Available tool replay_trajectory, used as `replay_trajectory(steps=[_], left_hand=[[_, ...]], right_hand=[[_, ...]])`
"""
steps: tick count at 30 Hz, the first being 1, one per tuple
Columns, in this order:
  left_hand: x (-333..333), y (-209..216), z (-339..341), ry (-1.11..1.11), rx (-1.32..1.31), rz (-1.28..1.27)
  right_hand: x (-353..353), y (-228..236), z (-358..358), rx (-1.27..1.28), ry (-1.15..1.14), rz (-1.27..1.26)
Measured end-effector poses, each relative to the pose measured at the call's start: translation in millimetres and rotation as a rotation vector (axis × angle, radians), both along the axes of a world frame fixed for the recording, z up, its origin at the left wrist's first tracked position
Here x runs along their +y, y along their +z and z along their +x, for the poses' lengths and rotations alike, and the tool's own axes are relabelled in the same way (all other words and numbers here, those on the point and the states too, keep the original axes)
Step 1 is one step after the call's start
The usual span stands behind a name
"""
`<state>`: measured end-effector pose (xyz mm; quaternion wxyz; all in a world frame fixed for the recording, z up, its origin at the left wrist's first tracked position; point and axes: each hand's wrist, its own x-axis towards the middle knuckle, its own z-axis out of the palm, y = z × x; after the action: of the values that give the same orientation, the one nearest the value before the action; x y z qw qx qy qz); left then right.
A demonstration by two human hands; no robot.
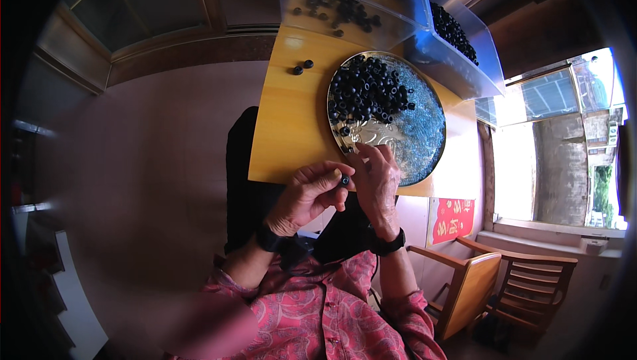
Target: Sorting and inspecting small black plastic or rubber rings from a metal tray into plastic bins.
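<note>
My left hand point(308, 194) pinches a small black ring-shaped piece point(344, 179) between thumb and fingertips, just off the table's near edge. Over the near rim of a round metal tray point(377, 136), my right hand point(377, 177) has its fingers drawn together and pointing down. What those fingers hold, if anything, is hidden. Many similar black pieces point(365, 88) lie heaped in the tray's far left part. Small glittering bluish bits point(424, 121) cover its right side. A few black pieces lie loose near my right fingertips.
The tray stands on a yellow wooden table point(282, 128). Two loose black pieces point(303, 67) sit at its left. Behind are a clear plastic box point(391, 21) with scattered black pieces and another clear bin point(488, 71) fuller of them. A wooden chair point(474, 287) stands at right.
</note>
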<state>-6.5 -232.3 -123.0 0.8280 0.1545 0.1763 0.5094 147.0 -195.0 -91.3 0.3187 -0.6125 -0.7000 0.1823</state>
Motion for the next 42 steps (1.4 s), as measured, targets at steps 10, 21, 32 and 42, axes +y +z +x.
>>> replay_trajectory(steps=[10, 21, 32, 42], left_hand=[[1.5, -2.3, 5.3, 0.006, 0.012, 0.013], [-2.6, 3.2, 19.6, 0.049, 0.228, 0.01], [-4.1, 6.2, 25.7, 0.054, 0.232, 0.005], [-4.4, 8.5, 26.0, 0.041, 0.162, 0.017]], right_hand=[[4.0, -17.1, 4.1, -0.205, -0.018, 0.099], [-29.5, 13.6, 18.3, 0.223, 0.032, 0.005], [-35.3, 12.2, 22.2, 0.317, 0.031, 0.02], [-38.9, 10.0, 20.6, 0.641, -0.068, -0.128]])
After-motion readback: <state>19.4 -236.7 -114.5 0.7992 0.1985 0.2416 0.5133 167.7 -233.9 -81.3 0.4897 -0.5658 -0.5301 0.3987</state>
